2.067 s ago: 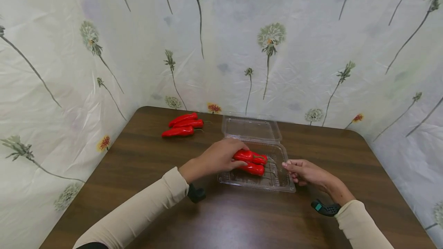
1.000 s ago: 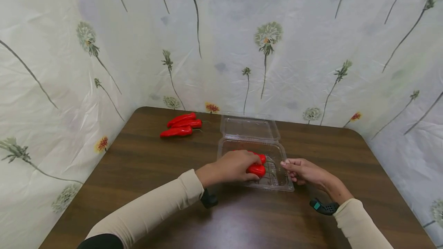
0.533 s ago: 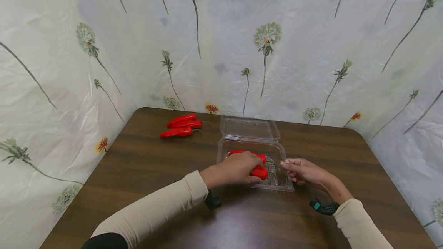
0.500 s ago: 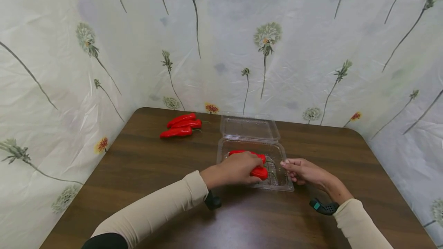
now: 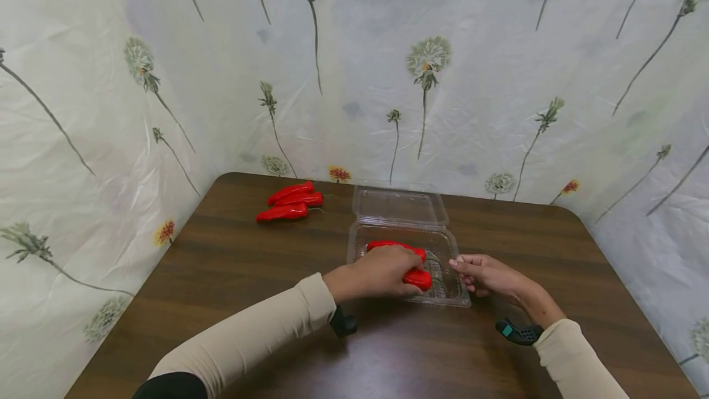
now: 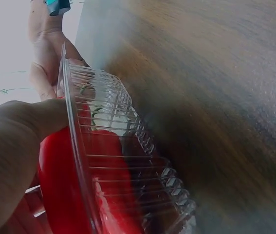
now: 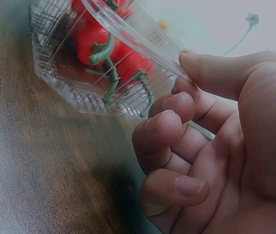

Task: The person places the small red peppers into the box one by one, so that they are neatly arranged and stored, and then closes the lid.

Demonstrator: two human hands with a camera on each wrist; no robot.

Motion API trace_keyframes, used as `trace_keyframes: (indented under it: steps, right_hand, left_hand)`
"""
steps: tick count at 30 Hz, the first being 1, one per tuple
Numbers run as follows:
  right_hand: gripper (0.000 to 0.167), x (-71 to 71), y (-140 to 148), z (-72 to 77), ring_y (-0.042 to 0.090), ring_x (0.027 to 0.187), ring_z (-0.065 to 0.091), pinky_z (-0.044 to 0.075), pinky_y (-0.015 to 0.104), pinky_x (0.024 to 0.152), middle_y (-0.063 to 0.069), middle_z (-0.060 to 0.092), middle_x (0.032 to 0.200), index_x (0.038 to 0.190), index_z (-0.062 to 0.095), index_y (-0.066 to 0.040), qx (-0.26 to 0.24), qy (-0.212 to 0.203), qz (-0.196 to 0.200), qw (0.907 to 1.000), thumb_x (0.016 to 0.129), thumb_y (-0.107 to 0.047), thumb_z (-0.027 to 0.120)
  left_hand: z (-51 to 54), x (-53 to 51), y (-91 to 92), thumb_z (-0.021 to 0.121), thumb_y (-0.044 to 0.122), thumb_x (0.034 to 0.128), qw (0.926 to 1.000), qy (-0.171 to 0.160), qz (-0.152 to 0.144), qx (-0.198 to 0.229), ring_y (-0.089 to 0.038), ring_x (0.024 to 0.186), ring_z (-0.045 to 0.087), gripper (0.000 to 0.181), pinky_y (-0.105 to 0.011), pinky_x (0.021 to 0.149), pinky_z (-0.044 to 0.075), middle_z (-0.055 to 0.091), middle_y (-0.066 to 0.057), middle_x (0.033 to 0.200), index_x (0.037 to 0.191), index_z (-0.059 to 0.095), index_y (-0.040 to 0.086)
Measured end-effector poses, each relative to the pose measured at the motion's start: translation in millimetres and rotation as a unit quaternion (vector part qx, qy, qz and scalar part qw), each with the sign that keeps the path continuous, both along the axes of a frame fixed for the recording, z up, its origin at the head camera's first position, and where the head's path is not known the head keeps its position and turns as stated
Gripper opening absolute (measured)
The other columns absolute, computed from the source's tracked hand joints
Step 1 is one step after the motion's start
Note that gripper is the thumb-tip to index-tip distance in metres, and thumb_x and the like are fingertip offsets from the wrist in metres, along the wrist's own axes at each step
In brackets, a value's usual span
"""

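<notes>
A clear plastic clamshell container [image 5: 451, 288] lies on the table with its lid [image 5: 399, 205] folded back. Inside it are several red peppers with green stems; one pepper [image 5: 396, 245] lies at the back. My left hand [image 5: 382, 271] reaches in over the near-left part and grips a red pepper [image 5: 419, 279]; the palm hides much of it. In the left wrist view, the thumb lies along this pepper [image 6: 60, 180] beside the container wall. My right hand [image 5: 487, 273] pinches the container's right rim [image 7: 162, 61] between thumb and index finger, its other fingers curled below.
Several red peppers [image 5: 284, 212] lie together on the brown wooden table [image 5: 232, 251] at the back left. A white cloth [image 5: 354, 66] with a dandelion print hangs behind the table and at both sides. Dark straps with devices are on both wrists.
My left hand has moved right and toward the near side inside the container with the pepper, uncovering the pepper at the back. My right hand has kept its hold on the rim.
</notes>
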State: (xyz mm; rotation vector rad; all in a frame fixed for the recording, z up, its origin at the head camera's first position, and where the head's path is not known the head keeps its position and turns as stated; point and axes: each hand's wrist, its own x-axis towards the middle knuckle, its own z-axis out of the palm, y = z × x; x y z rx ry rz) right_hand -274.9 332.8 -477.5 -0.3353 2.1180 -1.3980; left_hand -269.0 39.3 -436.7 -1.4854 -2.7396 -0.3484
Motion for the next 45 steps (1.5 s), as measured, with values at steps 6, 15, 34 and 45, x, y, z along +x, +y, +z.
trace_keyframes:
  steps: [6, 15, 34, 45]
  right_hand:
    - [0.042, 0.4, 0, 0.2, 0.013, 0.058, 0.040, 0.032, 0.023, 0.047, 0.001, 0.046, 0.071, 0.088, 0.044, 0.003, 0.003, 0.002, -0.002, 1.0000, 0.109, -0.034, 0.045]
    - [0.043, 1.6, -1, 1.0, 0.013, 0.059, 0.044, 0.032, 0.023, 0.047, 0.001, 0.047, 0.071, 0.089, 0.046, 0.003, 0.014, 0.006, -0.004, 0.9999, 0.109, -0.035, 0.045]
    - [0.041, 1.9, 0, 1.1, 0.012, 0.058, 0.041, 0.032, 0.023, 0.047, 0.002, 0.045, 0.071, 0.088, 0.045, 0.004, 0.005, 0.008, 0.002, 0.9999, 0.109, -0.032, 0.045]
    - [0.041, 3.7, -3, 2.2, 0.012, 0.057, 0.041, 0.031, 0.024, 0.047, 0.001, 0.045, 0.071, 0.087, 0.045, 0.001, 0.005, 0.007, 0.000, 1.0000, 0.109, -0.033, 0.044]
  left_hand:
    - [-4.5, -3.3, 1.7, 0.076, 0.045, 0.0881, 0.9995, 0.028, -0.008, -0.014, -0.005, 0.083, 0.055, 0.031, -0.019, 0.071, 0.046, 0.067, 0.011, 0.096, 0.109, 0.073, 0.022]
    - [-5.1, -1.5, 2.4, 0.075, 0.045, 0.0892, 0.9990, 0.034, -0.001, -0.029, -0.009, 0.098, 0.060, 0.035, -0.023, 0.082, 0.050, 0.068, 0.007, 0.112, 0.115, 0.074, 0.021]
    - [-3.3, -6.8, -0.9, 0.076, 0.044, 0.0893, 0.9993, 0.005, -0.023, -0.029, -0.007, 0.080, 0.053, 0.023, -0.020, 0.072, 0.045, 0.064, 0.009, 0.089, 0.094, 0.074, 0.021]
    - [-1.5, -8.8, -11.2, 0.075, 0.043, 0.0896, 0.9996, -0.023, -0.013, -0.012, -0.002, 0.089, 0.053, 0.018, -0.019, 0.075, 0.046, 0.067, 0.011, 0.093, 0.092, 0.073, 0.025]
